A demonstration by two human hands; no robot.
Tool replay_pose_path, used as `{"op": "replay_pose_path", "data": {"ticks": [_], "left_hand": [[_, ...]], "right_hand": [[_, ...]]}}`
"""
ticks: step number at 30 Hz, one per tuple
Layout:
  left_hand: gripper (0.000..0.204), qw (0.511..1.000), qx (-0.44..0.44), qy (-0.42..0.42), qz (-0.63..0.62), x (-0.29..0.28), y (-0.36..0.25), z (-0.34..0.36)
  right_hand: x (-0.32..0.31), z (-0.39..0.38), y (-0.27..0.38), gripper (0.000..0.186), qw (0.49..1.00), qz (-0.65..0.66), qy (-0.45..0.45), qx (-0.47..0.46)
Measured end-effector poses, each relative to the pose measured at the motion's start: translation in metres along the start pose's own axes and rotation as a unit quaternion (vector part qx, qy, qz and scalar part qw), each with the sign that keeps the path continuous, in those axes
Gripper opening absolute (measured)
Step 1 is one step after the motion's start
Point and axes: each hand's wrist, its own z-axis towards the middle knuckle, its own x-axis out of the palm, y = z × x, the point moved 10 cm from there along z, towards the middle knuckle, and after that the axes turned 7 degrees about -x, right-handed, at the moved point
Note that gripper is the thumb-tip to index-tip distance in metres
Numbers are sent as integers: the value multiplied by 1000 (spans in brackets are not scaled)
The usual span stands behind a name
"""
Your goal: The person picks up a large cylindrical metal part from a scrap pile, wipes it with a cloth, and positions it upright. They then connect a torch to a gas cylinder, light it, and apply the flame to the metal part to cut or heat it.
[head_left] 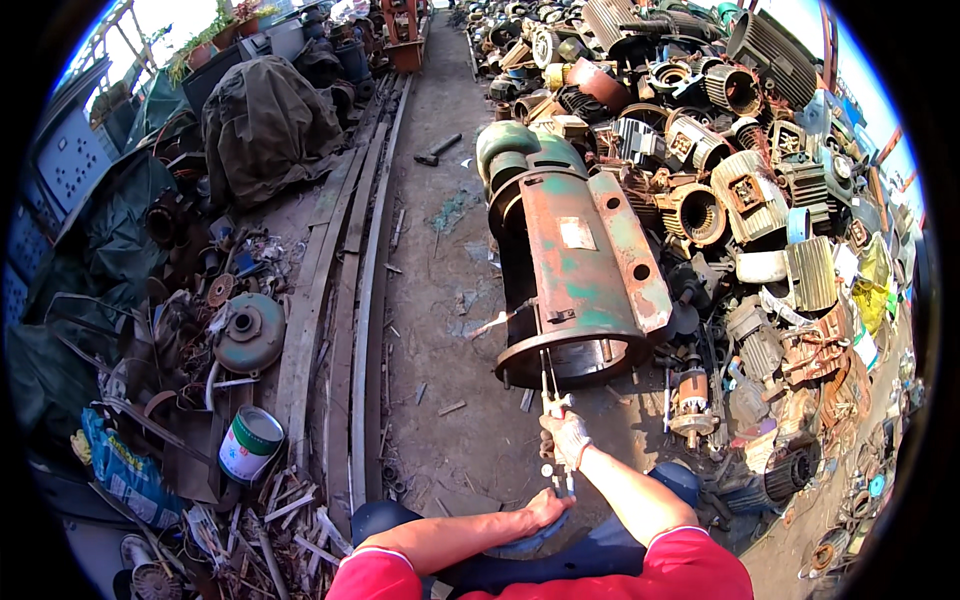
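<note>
A large rusty cylindrical motor housing [580, 250] with worn green paint lies on the ground in front of me, its round open end toward me. My right hand [567, 438], in a pale glove, is closed round a cutting torch [556, 404]. The torch's thin tubes point away from me, and their far end is at the housing's near rim, but I cannot tell whether they touch. My left hand [544, 510], bare, is closed at the torch's rear end, by the valves and hose fittings; its exact grip is partly hidden.
A heap of scrap motors [700, 215] rises on the right. Long planks and rails [335, 290] run along the left, beside a green-rimmed paint can [251, 445] and a round metal cover [249, 333]. A hammer [437, 150] lies on the ground farther off.
</note>
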Motion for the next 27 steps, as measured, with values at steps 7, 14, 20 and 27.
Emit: {"op": "replay_pose_path", "data": {"ticks": [7, 14, 20, 27], "left_hand": [[64, 1000, -21, 12, -12, 2, 3, 3], [62, 1000, 1, -21, -15, -6, 0, 8], [62, 1000, -5, -5, -11, -5, -1, 17], [62, 1000, 16, -9, -21, -8, 1, 19]], "right_hand": [[-12, 10, -14, 19, 999, 13, -7, 30], [1, 6, 7, 21, 1000, 3, -2, -3], [-15, 25, -6, 20, 1000, 10, -17, 19], [-1, 13, 10, 19, 1000, -15, -10, -8]]}}
